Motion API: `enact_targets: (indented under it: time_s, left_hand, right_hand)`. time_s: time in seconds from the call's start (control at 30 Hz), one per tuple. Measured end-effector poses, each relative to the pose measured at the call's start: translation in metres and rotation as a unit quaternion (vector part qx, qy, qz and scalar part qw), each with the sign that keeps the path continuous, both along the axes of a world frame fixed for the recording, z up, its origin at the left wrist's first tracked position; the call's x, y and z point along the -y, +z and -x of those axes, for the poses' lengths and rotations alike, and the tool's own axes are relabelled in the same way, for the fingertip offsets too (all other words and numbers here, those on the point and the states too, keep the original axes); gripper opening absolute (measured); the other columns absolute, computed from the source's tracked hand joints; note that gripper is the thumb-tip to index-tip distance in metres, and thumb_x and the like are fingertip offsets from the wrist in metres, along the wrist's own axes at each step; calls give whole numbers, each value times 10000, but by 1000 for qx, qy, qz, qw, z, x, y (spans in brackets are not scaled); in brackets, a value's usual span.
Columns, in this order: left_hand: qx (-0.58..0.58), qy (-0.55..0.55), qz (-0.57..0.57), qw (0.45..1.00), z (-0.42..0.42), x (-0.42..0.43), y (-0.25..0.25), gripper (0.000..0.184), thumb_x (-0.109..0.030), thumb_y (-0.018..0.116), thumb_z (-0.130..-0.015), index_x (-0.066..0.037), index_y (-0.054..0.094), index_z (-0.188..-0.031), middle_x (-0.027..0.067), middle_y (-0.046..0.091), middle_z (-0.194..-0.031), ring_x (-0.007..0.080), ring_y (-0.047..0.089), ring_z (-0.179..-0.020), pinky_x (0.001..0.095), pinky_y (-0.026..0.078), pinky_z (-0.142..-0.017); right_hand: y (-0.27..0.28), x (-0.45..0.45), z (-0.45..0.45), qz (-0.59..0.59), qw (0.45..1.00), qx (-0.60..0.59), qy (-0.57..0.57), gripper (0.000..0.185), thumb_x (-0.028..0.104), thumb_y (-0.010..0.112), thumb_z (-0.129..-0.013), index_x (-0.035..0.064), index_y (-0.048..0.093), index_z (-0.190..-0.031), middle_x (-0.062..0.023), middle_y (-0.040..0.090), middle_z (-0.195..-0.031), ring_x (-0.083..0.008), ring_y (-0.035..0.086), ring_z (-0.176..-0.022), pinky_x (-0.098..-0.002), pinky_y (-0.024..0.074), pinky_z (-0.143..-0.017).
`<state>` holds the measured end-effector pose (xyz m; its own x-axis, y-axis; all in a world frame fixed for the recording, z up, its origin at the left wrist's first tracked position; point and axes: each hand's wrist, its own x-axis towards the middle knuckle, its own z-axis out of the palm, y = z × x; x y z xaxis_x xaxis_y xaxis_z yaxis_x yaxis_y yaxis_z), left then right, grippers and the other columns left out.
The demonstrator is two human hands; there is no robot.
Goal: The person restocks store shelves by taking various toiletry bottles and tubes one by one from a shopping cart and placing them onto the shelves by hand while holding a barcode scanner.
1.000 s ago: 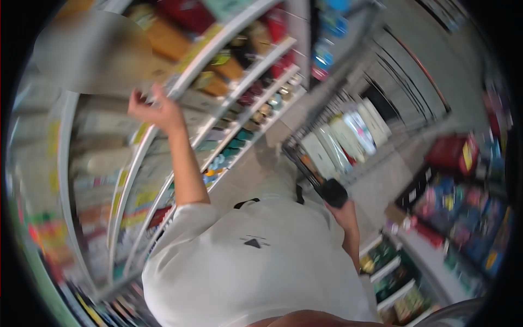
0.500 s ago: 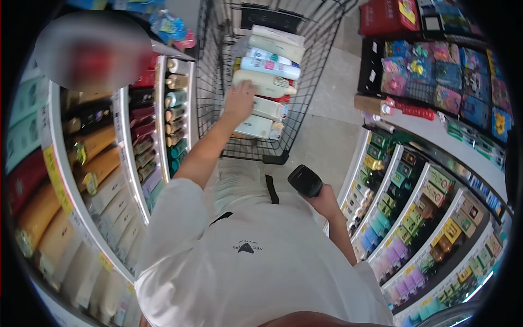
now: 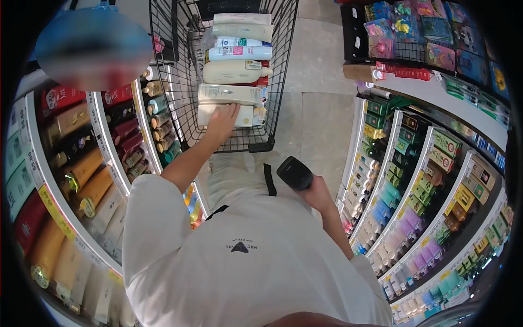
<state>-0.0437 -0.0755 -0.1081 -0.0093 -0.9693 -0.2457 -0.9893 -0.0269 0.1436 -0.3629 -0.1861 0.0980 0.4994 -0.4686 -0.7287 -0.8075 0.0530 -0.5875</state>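
Note:
My left hand (image 3: 222,123) reaches into the wire shopping cart (image 3: 277,101). Its fingers are stretched out over the nearest white carton (image 3: 244,116) and touch it, near a second pale carton (image 3: 229,94). Beyond these lie a cream bottle (image 3: 231,72), a pale blue and white pack (image 3: 239,53) and several other bottles and packs in a row. Close to my waist, my right hand (image 3: 317,194) is closed around a black handheld scanner (image 3: 295,173), whose broad head points toward the cart.
Shelves of bottles (image 3: 90,169) rise on my left, and shelves of bottles and boxes (image 3: 417,218) on my right. At the upper right, packaged toys (image 3: 414,30) fill a black rack. Grey floor tiles (image 3: 316,114) run between cart and right shelves.
My left hand has left the cream bottle and come nearer to me, onto the nearest carton. The cart appears further left and straighter in view. The scanner stays in my right hand.

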Motion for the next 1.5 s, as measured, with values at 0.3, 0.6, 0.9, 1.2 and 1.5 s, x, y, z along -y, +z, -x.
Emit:
enact_targets:
  time_s: [0.3, 0.6, 0.9, 1.2, 1.5]
  left_hand:
    - [43, -51, -61, 996, 0, 7, -23, 821, -324, 775, -702, -87, 466, -1426, 115, 503, -1360, 259, 445, -1298, 440, 372, -1069]
    - [-60, 30, -41, 997, -6, 5, 52, 972, -366, 837, -668, -56, 388, -1471, 135, 480, -1366, 303, 434, -1319, 492, 367, -1077]
    - [-788, 446, 83, 416, 8, -37, 227, 660, -387, 571, -944, -33, 426, -1482, 192, 619, -1284, 300, 614, -1174, 419, 499, -997]
    - [-905, 299, 197, 231, 50, -44, 339, 829, -668, 402, -927, -3, 503, -1411, 233, 647, -1222, 360, 683, -1038, 478, 574, -873]
    - [-639, 425, 531, 359, 73, -129, 377, 663, -403, 575, -966, -43, 379, -1488, 95, 588, -1316, 211, 593, -1182, 392, 480, -1019]
  right_hand:
    - [3, 4, 23, 29, 999, 12, 4, 412, 171, 770, -780, 27, 658, -1149, -225, 707, -983, -421, 674, -946, -416, 551, -808]
    - [4, 19, 44, 80, 994, 73, -36, 291, 121, 758, -783, -5, 681, -1034, -227, 706, -890, -358, 699, -837, -371, 547, -772]
    - [97, 58, -1, 33, 966, 248, 65, 273, 118, 805, -822, -21, 699, -1032, -93, 732, -875, -74, 594, -808, -304, 531, -753]
    - [170, 64, -75, 30, 873, 367, 320, 434, 123, 774, -720, 20, 676, -1130, -193, 693, -856, -379, 639, -735, -369, 535, -733]
    - [98, 63, -89, 15, 867, 423, 263, 405, 15, 848, -748, -3, 644, -1098, -85, 714, -1008, -147, 671, -939, -326, 534, -848]
